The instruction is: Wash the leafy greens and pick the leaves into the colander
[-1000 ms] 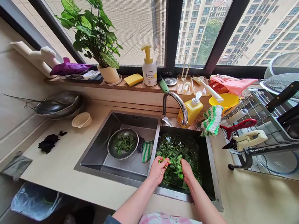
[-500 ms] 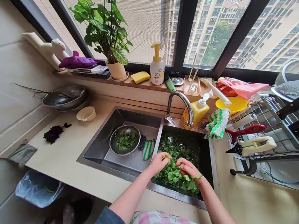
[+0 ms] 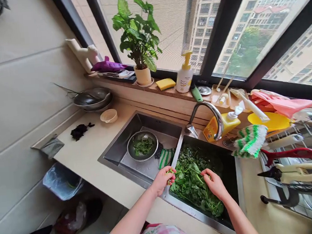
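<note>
Head view: a metal bowl (image 3: 131,149) with loose greens (image 3: 143,146) sits in the left basin (image 3: 156,123). Beside the divider (image 3: 178,151), the left hand (image 3: 162,181) grips green stems (image 3: 171,171). Leafy greens (image 3: 192,189) heap in the right basin (image 3: 239,182), where the right hand (image 3: 215,185) seems to pinch a sprig (image 3: 199,174). Both hands have just spread apart; the stems look separated.

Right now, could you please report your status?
Left hand holding green stems. Right hand at leafy greens in right basin. Faucet beyond, seemingly not blocking.

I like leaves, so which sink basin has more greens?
The right basin, heaped with leaves; the left basin has fewer, a small bunch in a bowl.
</note>
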Motion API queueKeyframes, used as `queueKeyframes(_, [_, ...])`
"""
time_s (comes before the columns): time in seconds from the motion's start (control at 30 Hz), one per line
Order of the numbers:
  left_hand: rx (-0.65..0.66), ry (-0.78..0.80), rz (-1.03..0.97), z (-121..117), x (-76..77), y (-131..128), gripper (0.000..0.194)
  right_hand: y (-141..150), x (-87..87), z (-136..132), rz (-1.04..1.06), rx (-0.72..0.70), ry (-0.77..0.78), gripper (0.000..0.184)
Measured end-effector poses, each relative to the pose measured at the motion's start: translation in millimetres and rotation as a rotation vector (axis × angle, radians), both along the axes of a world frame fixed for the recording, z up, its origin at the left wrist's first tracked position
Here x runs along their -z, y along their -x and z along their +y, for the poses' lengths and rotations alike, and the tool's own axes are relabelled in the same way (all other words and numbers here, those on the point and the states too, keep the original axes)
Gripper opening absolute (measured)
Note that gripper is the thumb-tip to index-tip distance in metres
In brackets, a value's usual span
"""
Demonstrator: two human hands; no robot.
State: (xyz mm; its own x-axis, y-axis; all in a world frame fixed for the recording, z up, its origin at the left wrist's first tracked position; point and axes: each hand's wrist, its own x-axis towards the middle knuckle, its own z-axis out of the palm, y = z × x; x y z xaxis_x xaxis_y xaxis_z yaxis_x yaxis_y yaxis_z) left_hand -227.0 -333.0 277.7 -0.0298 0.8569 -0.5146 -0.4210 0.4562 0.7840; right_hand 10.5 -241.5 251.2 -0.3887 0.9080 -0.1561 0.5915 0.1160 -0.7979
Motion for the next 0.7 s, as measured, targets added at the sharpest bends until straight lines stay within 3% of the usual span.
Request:
queueKeyframes(0.07, [-0.155, 0.012, -0.178, -21.3, 0.6, 23.4, 0.013, 24.9, -26.2, 4.8, 0.07, -0.021, -0.022, 0.025])
queueKeyframes(0.17, [-0.361, 0.018, -0.373, -55.5, -2.7, 63.3, 0.013, 85.0, -63.1, 12.5, 0.196, -0.097, -0.044, 0.031])
queueKeyframes(0.27, [-0.58, 0.044, -0.423, -91.9, -8.9, 108.3, 0.014, 166.5, -76.1, 20.7, 0.251, -0.187, -0.093, 0.035])
queueKeyframes(0.37, [-0.839, 0.023, -0.335, -132.1, -10.1, 161.9, 0.009, 255.2, -59.9, 33.3, 0.195, -0.238, -0.191, 0.039])
queueKeyframes(0.5, [-1.135, 0.068, -0.181, -181.8, 0.3, 254.7, 0.014, 348.5, -14.1, 57.3, 0.044, -0.405, -0.188, 0.034])
queueKeyframes(0.6, [-1.266, 0.147, 0.049, -201.6, 12.9, 332.3, 0.017, 376.1, 13.5, 66.5, -0.035, -0.432, -0.102, 0.034])
queueKeyframes(0.7, [-1.346, 0.303, 0.307, -202.1, 25.2, 397.1, 0.019, 358.8, 23.9, 60.1, -0.029, -0.388, -0.071, 0.033])
